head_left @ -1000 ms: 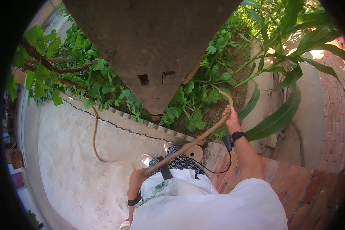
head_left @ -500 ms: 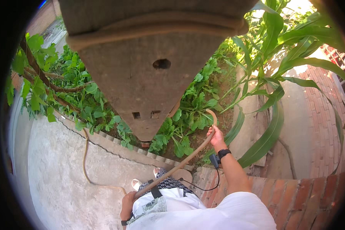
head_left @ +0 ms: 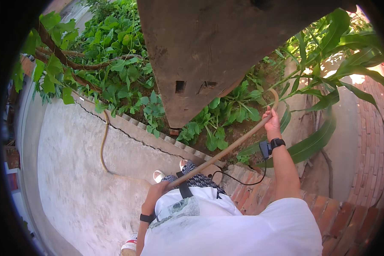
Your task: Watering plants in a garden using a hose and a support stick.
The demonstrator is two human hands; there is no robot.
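A tan hose [head_left: 226,151] runs slanting across the front of my body between my two hands. My right hand [head_left: 272,121] is stretched forward and closed round it near its curved end, which bends over among green leaves. Down by my waist, my left hand [head_left: 156,195] is closed round the hose, with its fingers partly hidden. Whether water comes out of the end I cannot tell. Next to the right hand are leafy low plants [head_left: 239,104] in soil and a long corn leaf [head_left: 315,138].
A wide wooden board [head_left: 209,51] hangs over the bed at the top. A cracked concrete path [head_left: 77,170] lies left, with more hose [head_left: 103,149] along it. A low brick wall [head_left: 328,213] is at the right. Vine branches [head_left: 68,64] reach in at upper left.
The view has swung, so the board, my hands and the hose sit farther right and higher. Both hands keep their hold on the hose. A white shoe now shows behind my left arm.
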